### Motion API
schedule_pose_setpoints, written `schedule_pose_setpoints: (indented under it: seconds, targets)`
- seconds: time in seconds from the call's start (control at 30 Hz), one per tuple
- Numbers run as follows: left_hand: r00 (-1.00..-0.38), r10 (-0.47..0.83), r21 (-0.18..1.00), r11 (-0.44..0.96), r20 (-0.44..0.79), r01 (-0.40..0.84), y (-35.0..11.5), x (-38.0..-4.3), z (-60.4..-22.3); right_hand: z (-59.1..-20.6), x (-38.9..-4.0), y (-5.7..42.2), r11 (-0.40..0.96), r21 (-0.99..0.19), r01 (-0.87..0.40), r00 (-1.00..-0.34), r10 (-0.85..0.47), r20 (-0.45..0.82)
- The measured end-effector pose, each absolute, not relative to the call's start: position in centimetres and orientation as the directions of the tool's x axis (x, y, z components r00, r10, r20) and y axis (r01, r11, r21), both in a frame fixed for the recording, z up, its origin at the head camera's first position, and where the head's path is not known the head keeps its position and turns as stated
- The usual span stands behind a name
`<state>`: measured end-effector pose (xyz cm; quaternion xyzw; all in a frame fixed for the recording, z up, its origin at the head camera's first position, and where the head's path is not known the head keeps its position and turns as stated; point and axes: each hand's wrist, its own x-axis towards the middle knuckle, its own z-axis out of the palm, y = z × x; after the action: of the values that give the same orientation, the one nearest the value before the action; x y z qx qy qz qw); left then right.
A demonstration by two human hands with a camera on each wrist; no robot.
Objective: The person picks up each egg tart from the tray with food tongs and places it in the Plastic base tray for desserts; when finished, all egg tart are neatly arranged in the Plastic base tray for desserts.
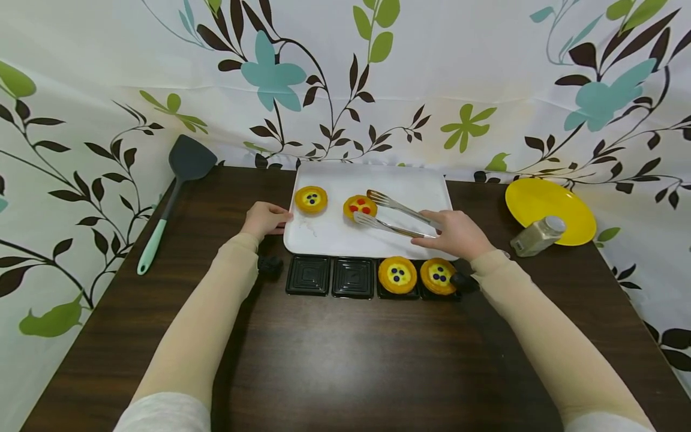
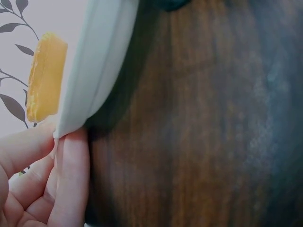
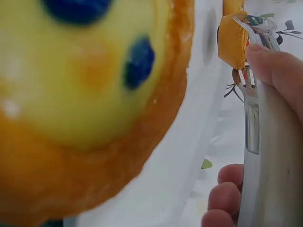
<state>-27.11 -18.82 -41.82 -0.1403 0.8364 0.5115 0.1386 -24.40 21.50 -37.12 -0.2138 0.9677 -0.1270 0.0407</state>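
Observation:
My left hand (image 1: 266,219) pinches the left edge of a white tray (image 1: 415,180), thumb on top and fingers beneath the rim, as the left wrist view shows. In my right hand (image 1: 460,234) are metal tongs (image 1: 402,208), gripped along their arms. The spread tong tips reach a tart with red pieces (image 1: 360,207) on the tray, one at its upper right and one at its lower right. Left of it on the tray lies a tart with blue berries (image 1: 311,199). Another berry tart (image 3: 94,118) fills much of the right wrist view.
Several black square holders (image 1: 308,275) line the tray's front edge; the two right ones carry berry tarts (image 1: 397,275). A spatula (image 1: 175,192) lies far left. At right, a jar (image 1: 538,235) stands before a tilted yellow plate (image 1: 550,204). A patterned cloth (image 1: 345,72) hangs behind.

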Motion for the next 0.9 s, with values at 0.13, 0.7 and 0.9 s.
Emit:
schedule_pose_setpoints:
  seconds: [0.13,0.7,0.9]
  targets:
    - [-0.917,-0.097,0.809,0.440,-0.388,-0.389,-18.8,-27.3,-41.9,-37.0,-23.5,22.0,0.871,-0.255,-0.420,-0.900,-0.435,-0.005]
    - [-0.926,-0.084,0.823,0.434,-0.368,-0.366,-18.8,-26.8,-41.4,-37.4,-18.9,22.9,0.838,-0.291,-0.462,-0.881,-0.472,0.039]
    - [-0.928,-0.081,0.825,0.434,-0.364,-0.362,-18.7,-26.6,-41.2,-37.2,-17.5,23.0,0.837,-0.316,-0.447,-0.886,-0.462,0.028]
